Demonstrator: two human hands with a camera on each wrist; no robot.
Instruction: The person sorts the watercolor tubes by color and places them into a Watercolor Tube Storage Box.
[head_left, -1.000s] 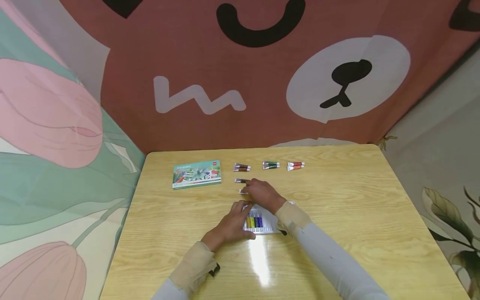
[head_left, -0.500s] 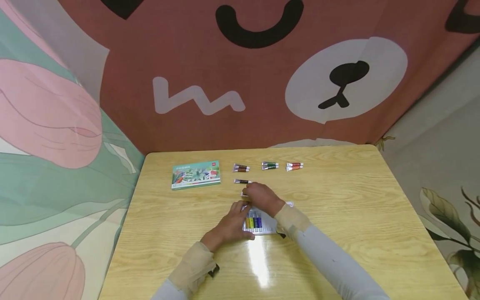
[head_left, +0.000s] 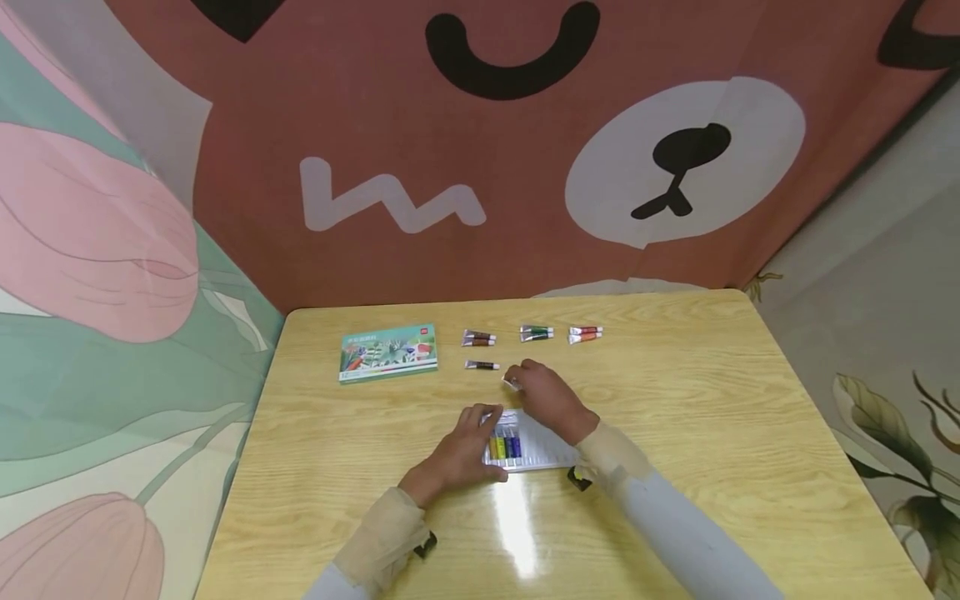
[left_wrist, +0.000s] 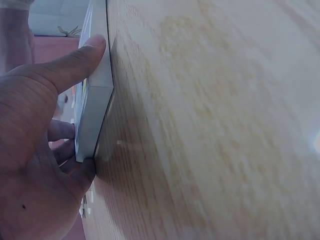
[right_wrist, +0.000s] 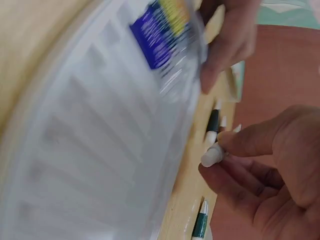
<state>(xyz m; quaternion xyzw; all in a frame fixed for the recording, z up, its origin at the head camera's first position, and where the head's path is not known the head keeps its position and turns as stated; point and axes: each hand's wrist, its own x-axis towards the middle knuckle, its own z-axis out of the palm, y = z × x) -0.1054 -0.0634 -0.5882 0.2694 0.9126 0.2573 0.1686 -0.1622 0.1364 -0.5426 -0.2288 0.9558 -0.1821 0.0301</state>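
A white plastic paint tray (head_left: 551, 450) lies on the wooden table in the head view, with several paint tubes (head_left: 506, 447) in yellow, green and blue side by side at its left end. My left hand (head_left: 456, 454) grips that end, thumb along the near side and fingers at the far side; the left wrist view shows the thumb over the tray's side wall (left_wrist: 97, 112). Just beyond the tray, my right hand (head_left: 551, 400) pinches a small paint tube (head_left: 512, 383) between thumb and fingers. Its white cap (right_wrist: 212, 156) shows in the right wrist view, while the fingers hide most of its body.
One black tube (head_left: 482, 365) lies past the tray. Farther back are a brown pair of tubes (head_left: 478, 337), a green pair (head_left: 536, 333) and a red and orange pair (head_left: 585, 334). A flat illustrated paint box (head_left: 387, 354) lies at the back left.
My right hand has picked up the tube lying behind the tray and drawn it to the right, away from the black tube. The left hand stays on the tray.
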